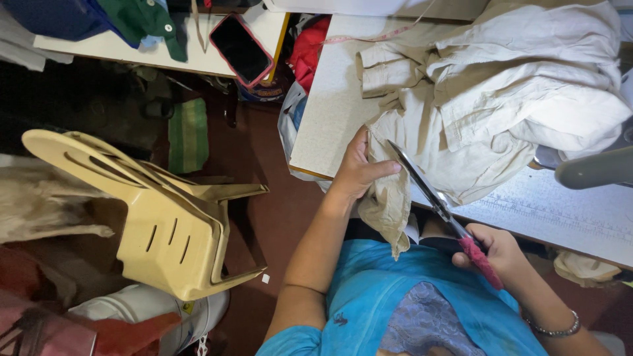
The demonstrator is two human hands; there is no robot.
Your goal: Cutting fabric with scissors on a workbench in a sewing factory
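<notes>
Scissors (428, 191) are at work on a piece of cream cloth (389, 198) at the near edge of the white table (330, 112). Their long blades point up and away from the person, the tips lying against the cloth just where it folds over the table's edge. The right hand (494, 250) is wrapped closed around the handles, which are bound in a fuzzy red cover (480, 260); a thin bracelet (557, 327) sits on that wrist. The left hand (359, 168) pinches the cloth tight, thumb on top and fingers tucked underneath, right beside the blades. From that grip one end of the cloth hangs down off the table toward the person's lap and their bright blue top (395, 296).

Farther back on the table lies a big heap of the same cream fabric (514, 86), crumpled and folded over itself, with a pink measuring tape (376, 36) trailing past its upper edge. A grey rounded part of some machine (593, 171) pokes in from the right edge.

To the left of the person, a pale yellow plastic chair (165, 217) lies tipped over on the dark red floor, resting on a white bucket (145, 310). Beyond it a second table (132, 49) carries a phone in a pink case (241, 47), screen dark, hanging partly over the edge, next to some green and blue clothing (148, 20). A green striped cloth (188, 135) hangs in the shadow below that table.
</notes>
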